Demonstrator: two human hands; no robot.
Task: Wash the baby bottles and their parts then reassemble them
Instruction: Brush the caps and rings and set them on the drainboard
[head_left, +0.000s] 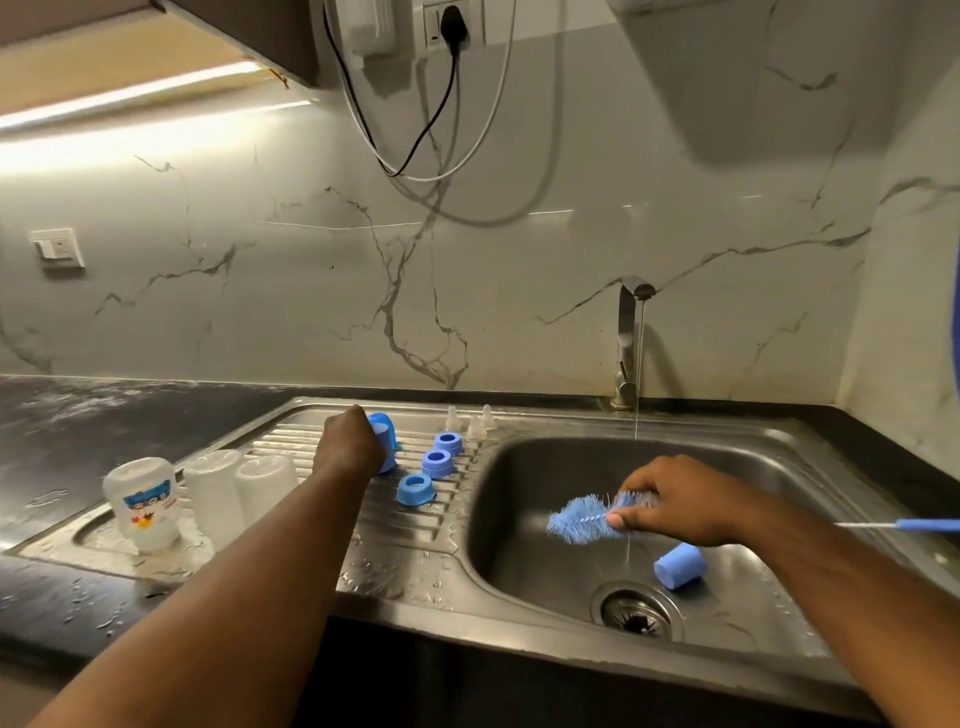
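Observation:
My left hand (349, 446) reaches over the draining board and grips a blue bottle cap (383, 430) near the board's back. My right hand (670, 501) is over the sink basin and holds a blue bottle brush (579, 520) by its bristle end, with the handle (924, 525) trailing off to the right. Another blue cap (679, 566) lies on its side in the basin beside the drain (636, 613). Three blue collar rings (436, 464) and three clear teats (475, 423) stand on the board. Three clear bottles (215, 493) stand upside down at its left end.
A thin stream of water runs from the tap (628, 338) into the steel sink (519, 478). The dark countertop (78, 426) is wet with droplets. Cables (431, 135) hang from a wall socket above, against the marble backsplash.

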